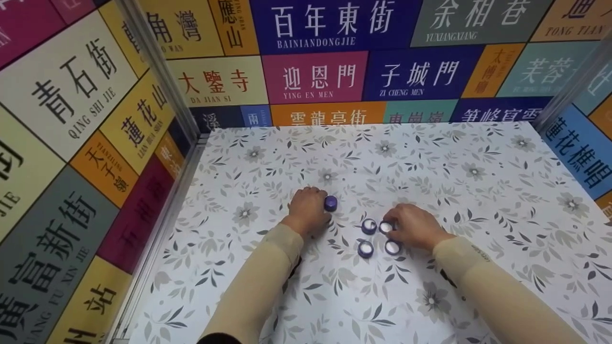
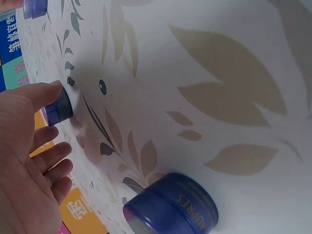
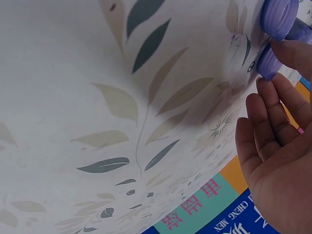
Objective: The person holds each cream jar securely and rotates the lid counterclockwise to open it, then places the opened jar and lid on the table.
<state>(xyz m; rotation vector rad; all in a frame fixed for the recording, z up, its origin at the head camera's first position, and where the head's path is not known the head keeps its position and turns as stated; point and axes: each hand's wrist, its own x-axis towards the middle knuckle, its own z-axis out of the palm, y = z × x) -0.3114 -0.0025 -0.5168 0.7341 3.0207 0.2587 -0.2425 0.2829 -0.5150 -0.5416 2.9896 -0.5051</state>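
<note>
head view, pinch grips: left hand (image 1: 308, 208), purple container (image 1: 331, 204); right hand (image 1: 415, 225), white-centred container (image 1: 385, 227)

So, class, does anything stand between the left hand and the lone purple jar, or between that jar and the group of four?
Nothing visible does. The left hand touches the lone jar, and only patterned tabletop separates that from the group's nearest jar. The right hand is on the group's far side.

Bordering a white floral tabletop (image 1: 425, 167) with a sign-covered back wall (image 1: 344, 62) (showing a pink panel (image 1: 318, 76) marked YING EN MEN), flanking it with a colourful left wall (image 1: 81, 148) and right wall (image 1: 583, 143)
</note>
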